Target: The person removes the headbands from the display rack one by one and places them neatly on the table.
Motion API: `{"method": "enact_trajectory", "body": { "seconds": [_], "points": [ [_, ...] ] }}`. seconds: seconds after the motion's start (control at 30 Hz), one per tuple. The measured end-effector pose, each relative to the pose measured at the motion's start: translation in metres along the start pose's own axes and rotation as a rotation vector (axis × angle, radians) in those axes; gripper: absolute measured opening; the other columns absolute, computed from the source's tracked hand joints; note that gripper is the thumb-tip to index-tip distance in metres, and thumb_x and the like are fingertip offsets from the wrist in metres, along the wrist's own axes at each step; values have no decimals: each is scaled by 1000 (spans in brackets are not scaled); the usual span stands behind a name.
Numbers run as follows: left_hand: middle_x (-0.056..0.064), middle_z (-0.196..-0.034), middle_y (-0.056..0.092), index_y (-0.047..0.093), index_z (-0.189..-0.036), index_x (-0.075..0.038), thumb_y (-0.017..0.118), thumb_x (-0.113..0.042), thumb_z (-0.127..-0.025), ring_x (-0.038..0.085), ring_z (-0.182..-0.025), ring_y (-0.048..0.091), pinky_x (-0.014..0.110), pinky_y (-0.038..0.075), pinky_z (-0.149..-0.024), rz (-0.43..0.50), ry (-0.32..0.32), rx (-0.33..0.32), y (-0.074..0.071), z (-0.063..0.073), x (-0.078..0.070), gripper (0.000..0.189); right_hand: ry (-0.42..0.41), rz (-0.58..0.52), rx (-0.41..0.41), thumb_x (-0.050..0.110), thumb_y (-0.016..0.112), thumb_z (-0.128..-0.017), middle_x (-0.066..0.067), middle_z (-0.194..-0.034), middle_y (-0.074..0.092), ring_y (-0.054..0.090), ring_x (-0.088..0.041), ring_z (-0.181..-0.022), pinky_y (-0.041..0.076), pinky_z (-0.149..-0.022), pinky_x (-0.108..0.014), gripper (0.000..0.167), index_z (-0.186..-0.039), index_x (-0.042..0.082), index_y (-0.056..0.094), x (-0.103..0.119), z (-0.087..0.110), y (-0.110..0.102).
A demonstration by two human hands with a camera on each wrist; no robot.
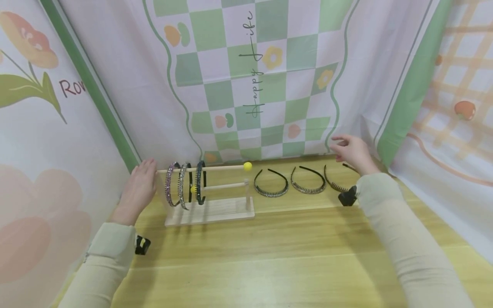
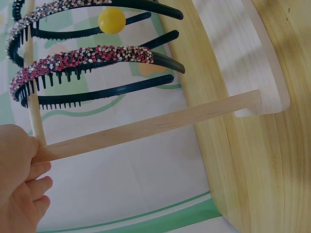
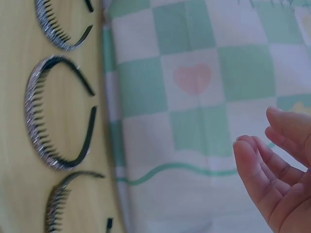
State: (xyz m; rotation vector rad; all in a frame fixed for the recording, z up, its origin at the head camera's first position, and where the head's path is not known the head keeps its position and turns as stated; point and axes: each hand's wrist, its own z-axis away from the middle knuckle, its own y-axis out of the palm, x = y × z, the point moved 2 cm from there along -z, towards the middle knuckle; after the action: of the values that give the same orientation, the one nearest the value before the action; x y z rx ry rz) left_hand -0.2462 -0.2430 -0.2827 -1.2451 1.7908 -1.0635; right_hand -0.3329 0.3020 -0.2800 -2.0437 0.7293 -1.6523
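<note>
My left hand [image 1: 136, 188] grips the top corner of a pale wooden headband rack [image 1: 231, 212], thumb and fingers around the end of its upright [image 2: 126, 130]. From the upper rod hang three toothed headbands: a pink-purple beaded headband [image 1: 168, 184] nearest that hand, a silver headband [image 1: 181, 188] and a dark headband [image 1: 198, 184]. Right of the rack, three more headbands lie in a row: one dark and sparkly [image 1: 271, 194], one silvery [image 3: 32, 111] and one brownish [image 1: 336, 186], partly hidden by my right sleeve. Above that last one my right hand [image 1: 354, 152] hovers empty, fingers loosely bent.
A yellow ball [image 1: 247, 167] caps the upper rod, and a second yellow ball [image 2: 112, 20] ends the lower one. Behind the wooden table [image 1: 246, 265] hangs a green-checked curtain [image 1: 254, 77], with patterned cloth on both sides.
</note>
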Motion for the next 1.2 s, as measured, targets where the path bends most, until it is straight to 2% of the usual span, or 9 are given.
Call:
{"method": "enact_trajectory", "body": {
  "seconds": [0.2, 0.63, 0.87, 1.03, 1.2],
  "points": [
    [33, -138, 28, 31, -133, 14, 38, -4, -97, 47, -127, 25, 53, 13, -109, 12, 0, -1, 1, 0, 0, 41, -22, 27, 0, 20, 57, -92, -27, -109, 55, 62, -21, -71, 56, -61, -24, 46, -131, -2, 45, 30, -3, 2],
    [34, -138, 28, 30, -133, 14, 37, -5, -98, 47, -128, 24, 53, 13, -109, 9, 2, 4, 1, -1, 1, 41, -122, 57, 28, 18, 59, -91, -21, -110, 54, 63, -31, -77, 56, -60, -27, 45, -131, 2, 46, 90, 1, 16],
    [34, -137, 29, 32, -132, 15, 38, -5, -97, 48, -127, 27, 54, 15, -108, -4, 8, -2, -1, 0, 0, 40, -196, 40, 48, 19, 60, -90, -17, -103, 58, 63, -23, -71, 57, -62, -28, 43, -129, 3, 49, 124, 3, 31],
    [35, -136, 30, 32, -132, 15, 37, -4, -97, 48, -126, 26, 54, 14, -108, 1, 9, -1, -2, 0, 0, 40, -244, 28, 76, 17, 61, -90, -14, -101, 59, 62, -22, -70, 57, -60, -28, 41, -128, 5, 51, 147, 6, 44],
    [35, -136, 29, 31, -132, 15, 37, -4, -97, 48, -126, 26, 53, 14, -109, 7, 16, -3, -1, 0, 0, 40, -267, 38, 99, 17, 61, -90, -11, -101, 59, 62, -23, -70, 57, -63, -33, 41, -129, 8, 51, 167, 10, 55]
  ]
}}
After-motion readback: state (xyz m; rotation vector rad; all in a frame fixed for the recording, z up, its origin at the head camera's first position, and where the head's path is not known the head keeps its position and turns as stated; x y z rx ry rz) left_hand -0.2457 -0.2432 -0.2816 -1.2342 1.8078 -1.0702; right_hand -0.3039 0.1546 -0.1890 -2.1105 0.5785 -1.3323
